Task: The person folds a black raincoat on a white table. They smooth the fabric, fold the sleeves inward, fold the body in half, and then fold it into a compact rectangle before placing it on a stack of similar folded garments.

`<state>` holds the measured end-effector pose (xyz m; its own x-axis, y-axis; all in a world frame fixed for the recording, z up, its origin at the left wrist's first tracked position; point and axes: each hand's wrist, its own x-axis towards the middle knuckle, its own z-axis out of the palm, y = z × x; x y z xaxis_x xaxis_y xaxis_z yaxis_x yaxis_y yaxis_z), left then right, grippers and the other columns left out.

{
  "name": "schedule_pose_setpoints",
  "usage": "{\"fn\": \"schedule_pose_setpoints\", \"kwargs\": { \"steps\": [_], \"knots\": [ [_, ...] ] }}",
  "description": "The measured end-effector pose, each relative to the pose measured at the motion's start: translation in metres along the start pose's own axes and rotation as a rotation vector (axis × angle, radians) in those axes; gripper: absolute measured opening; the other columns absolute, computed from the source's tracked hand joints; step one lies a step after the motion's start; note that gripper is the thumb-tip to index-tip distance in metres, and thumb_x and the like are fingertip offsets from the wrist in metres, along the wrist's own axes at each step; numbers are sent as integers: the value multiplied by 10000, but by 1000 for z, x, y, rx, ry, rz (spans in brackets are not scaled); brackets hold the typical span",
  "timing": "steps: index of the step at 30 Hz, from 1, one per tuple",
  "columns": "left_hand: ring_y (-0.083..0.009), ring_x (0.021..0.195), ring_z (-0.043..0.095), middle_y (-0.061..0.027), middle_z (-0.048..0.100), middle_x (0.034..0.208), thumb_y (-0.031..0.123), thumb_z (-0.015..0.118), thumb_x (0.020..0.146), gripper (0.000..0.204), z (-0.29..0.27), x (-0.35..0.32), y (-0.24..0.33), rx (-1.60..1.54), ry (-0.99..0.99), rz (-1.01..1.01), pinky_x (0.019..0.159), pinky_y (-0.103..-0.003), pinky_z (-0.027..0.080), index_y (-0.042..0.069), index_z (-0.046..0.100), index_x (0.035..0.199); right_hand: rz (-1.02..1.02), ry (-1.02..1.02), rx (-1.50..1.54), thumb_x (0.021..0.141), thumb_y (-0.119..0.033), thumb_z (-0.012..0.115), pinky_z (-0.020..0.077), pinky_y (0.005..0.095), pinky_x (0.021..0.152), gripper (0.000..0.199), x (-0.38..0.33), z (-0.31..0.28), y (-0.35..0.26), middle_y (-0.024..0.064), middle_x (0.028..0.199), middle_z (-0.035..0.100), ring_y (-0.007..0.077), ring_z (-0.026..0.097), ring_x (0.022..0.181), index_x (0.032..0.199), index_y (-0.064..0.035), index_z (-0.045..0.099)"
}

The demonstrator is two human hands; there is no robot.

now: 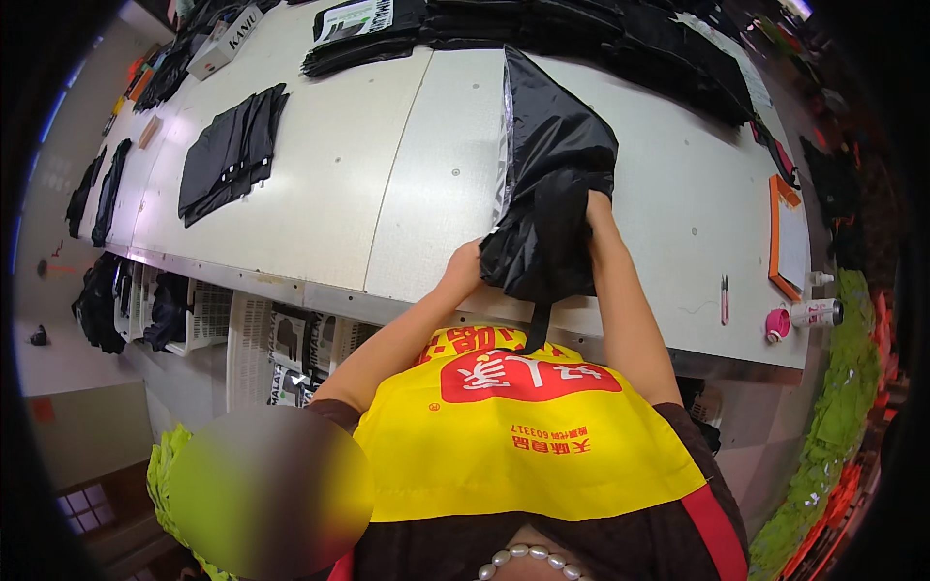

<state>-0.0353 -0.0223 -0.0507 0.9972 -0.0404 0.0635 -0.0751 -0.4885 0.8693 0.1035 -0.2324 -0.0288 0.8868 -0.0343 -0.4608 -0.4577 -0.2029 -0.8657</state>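
Note:
In front of me a glossy black plastic bag [552,111], pale along its left edge, stretches away across the white table. At its near end bunches dark black cloth [547,242], with a strap-like strip hanging over the table's front edge. My left hand [467,265] is closed at the left side of the cloth, its fingertips hidden behind the folds. On the other side my right hand [599,209] grips where cloth and bag meet; most of its fingers are covered by the black material.
Folded black garments [231,155] lie at left. Black packed stacks [572,34] line the far side. A white box [225,44] stands far left. Rightward are an orange-edged tray [783,237], a pink pen-like tool [725,300], a pink roll [777,325] and a bottle [817,312].

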Motion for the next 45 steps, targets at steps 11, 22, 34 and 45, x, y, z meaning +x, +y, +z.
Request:
{"fn": "schedule_pose_setpoints", "kwargs": {
  "steps": [11,22,34,45],
  "knots": [
    [-235,655,612,-131,644,758,254,591,798,247,27,33,104,-287,-441,-314,627,-331,484,15,626,848,-260,31,11,859,-412,506,448,357,802,501,45,-72,-29,159,1035,642,269,606,916,1066,30,621],
    [-177,666,596,-89,643,714,288,573,795,306,19,64,93,-343,-361,-319,630,-288,466,-10,623,844,-758,-13,-859,596,-447,765,270,450,1041,1076,-159,-53,-91,265,1387,321,381,334,1279,1365,88,236],
    [-239,735,624,-115,653,759,305,510,798,312,-10,94,81,7,-480,-73,712,-345,482,29,654,822,-914,309,-1207,641,-110,716,496,346,798,828,-130,0,-68,289,1335,368,318,562,970,1307,133,287],
    [-244,541,577,-143,588,581,324,458,874,429,38,15,22,-367,-269,-467,570,-365,457,-27,600,671,-1255,282,-1285,789,-121,512,459,372,742,482,-77,27,-21,143,1311,459,322,514,1021,1269,-84,483]
  ]
}}
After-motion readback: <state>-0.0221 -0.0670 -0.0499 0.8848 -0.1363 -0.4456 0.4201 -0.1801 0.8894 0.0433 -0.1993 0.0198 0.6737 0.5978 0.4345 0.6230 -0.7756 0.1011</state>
